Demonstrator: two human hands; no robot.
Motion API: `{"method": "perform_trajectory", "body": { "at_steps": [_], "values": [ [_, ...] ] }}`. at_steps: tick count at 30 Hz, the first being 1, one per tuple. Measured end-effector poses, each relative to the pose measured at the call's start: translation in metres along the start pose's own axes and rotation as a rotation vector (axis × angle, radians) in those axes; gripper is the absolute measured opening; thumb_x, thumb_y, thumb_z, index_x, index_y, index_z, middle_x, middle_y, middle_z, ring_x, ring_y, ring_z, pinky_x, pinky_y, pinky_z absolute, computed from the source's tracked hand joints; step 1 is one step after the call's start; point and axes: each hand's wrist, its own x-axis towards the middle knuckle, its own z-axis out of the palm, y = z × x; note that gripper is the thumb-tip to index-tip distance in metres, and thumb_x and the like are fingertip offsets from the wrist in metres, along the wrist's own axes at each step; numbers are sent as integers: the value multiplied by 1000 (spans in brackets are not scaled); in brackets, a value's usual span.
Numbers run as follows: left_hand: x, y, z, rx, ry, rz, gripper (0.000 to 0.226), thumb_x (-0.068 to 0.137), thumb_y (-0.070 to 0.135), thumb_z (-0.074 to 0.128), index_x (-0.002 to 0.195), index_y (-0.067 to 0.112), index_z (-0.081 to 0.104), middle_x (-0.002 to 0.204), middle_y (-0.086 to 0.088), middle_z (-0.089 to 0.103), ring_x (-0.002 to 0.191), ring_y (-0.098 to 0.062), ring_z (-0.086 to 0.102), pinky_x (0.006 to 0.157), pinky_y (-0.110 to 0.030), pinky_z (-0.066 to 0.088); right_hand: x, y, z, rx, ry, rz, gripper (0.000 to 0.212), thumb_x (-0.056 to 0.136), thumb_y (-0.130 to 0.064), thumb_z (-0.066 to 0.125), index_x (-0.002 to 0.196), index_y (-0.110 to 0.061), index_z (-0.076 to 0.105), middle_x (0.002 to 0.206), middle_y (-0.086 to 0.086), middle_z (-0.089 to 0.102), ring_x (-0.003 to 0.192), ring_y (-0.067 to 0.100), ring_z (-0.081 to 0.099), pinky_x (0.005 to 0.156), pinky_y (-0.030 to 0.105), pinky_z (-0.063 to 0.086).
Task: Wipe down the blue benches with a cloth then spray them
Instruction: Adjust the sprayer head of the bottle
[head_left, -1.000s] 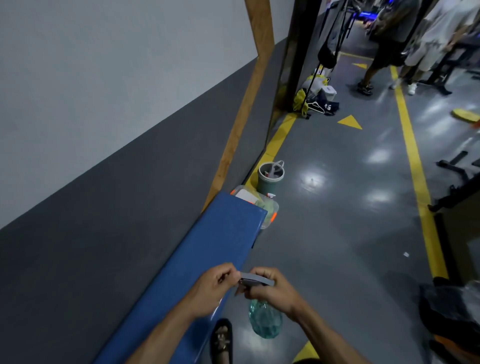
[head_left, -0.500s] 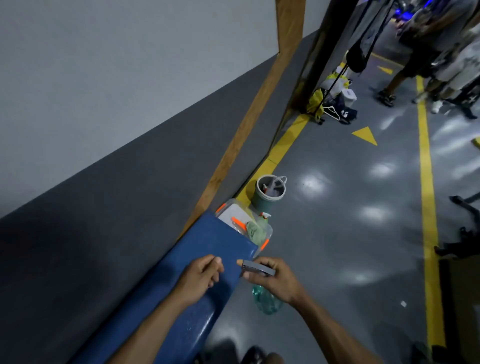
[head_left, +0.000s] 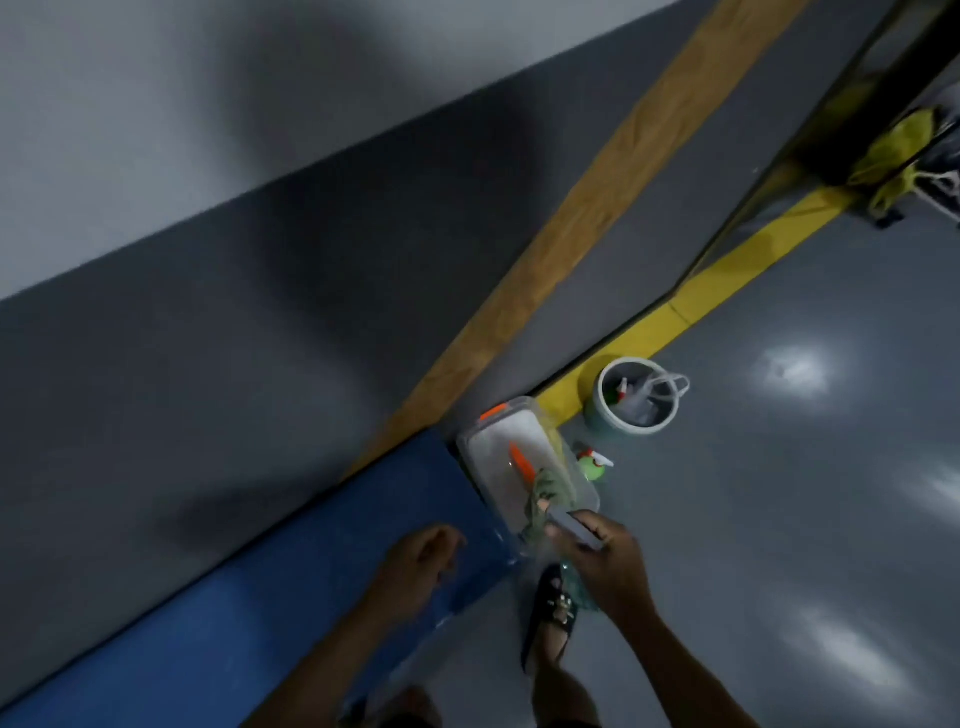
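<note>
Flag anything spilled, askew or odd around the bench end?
No spill or damage shows. One oddity: a green cloth droops over the near edge of the clear plastic bin on the floor past the blue bench. The right hand grips a spray bottle; the left hand hangs empty over the bench.

two-tone grey wall (head_left: 260, 208) – glossy grey floor (head_left: 779, 519) (light glare), yellow floor line (head_left: 727, 280), wooden beam (head_left: 597, 208).

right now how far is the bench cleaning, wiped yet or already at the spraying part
Whether wiping is done can't be told: the blue bench shows no clear sign. In hand: the right hand holds a spray bottle over the clear bin at the bench's end; the left hand holds nothing. Spraying looks left.
</note>
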Motion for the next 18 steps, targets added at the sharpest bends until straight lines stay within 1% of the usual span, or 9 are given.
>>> {"method": "perform_trajectory", "body": {
  "at_steps": [3, 5, 7, 9, 10, 11, 13, 15, 18],
  "values": [
    [29, 12, 32, -59, 44, -89, 20, 103, 24, 43, 102, 19, 63, 85, 2, 62, 68, 3, 59, 64, -18, 46, 51, 20, -21, -78, -66, 30, 18, 79, -30, 80, 77, -46, 72, 73, -21, 70, 73, -7, 65, 61, 16, 46],
    [51, 16, 45, -96, 98, -149, 19, 102, 29, 44, 105, 23, 63, 88, 4, 64, 68, 2, 60, 62, -17, 46, 82, 36, -26, -120, -124, 55, 9, 79, -33, 79, 83, -40, 75, 75, -19, 70, 75, -5, 66, 63, 20, 47],
    [75, 13, 54, -107, 124, -196, 19, 103, 29, 43, 107, 23, 61, 89, 6, 63, 69, 1, 58, 60, -15, 46, 112, 55, -27, -148, -131, 36, 10, 78, -32, 80, 87, -33, 77, 73, -15, 71, 73, -5, 66, 63, 20, 47],
    [97, 4, 62, -134, 148, -231, 20, 103, 27, 43, 102, 26, 63, 87, 6, 63, 68, 0, 58, 60, -15, 46, 141, 80, -24, -207, -106, 6, 7, 75, -32, 83, 79, -30, 77, 63, -10, 66, 67, -5, 64, 58, 18, 44],
    [108, -3, 66, -135, 156, -239, 21, 103, 27, 43, 98, 29, 63, 86, 6, 64, 68, 0, 59, 61, -16, 46, 154, 93, -22, -237, -93, 12, 12, 74, -32, 83, 70, -29, 73, 57, -7, 62, 63, -2, 63, 55, 20, 41],
    [118, -10, 70, -141, 163, -248, 21, 103, 27, 44, 97, 31, 64, 86, 6, 65, 67, 1, 60, 61, -16, 46, 168, 107, -19, -261, -83, 17, 21, 74, -33, 83, 62, -27, 67, 53, -4, 58, 60, 3, 62, 53, 22, 38],
    [136, -27, 76, -151, 167, -264, 22, 103, 25, 43, 99, 30, 64, 86, 8, 65, 65, 6, 60, 60, -14, 46, 194, 136, -10, -323, -72, 4, 32, 75, -35, 83, 57, -24, 58, 51, 0, 55, 59, 12, 59, 51, 25, 31],
    [153, -47, 81, -169, 184, -300, 22, 103, 24, 44, 100, 27, 66, 82, 7, 66, 64, 6, 59, 58, -12, 44, 219, 164, 3, -392, -89, -24, 28, 78, -37, 80, 65, -19, 62, 59, 5, 62, 67, 19, 59, 55, 25, 28],
    [175, -81, 86, -182, 196, -330, 21, 102, 30, 46, 98, 32, 67, 80, 5, 68, 65, 1, 59, 60, -15, 44, 253, 207, 22, -455, -166, -112, 18, 87, -33, 73, 94, -17, 74, 77, 8, 71, 74, 23, 64, 59, 24, 32]
  ]
}}
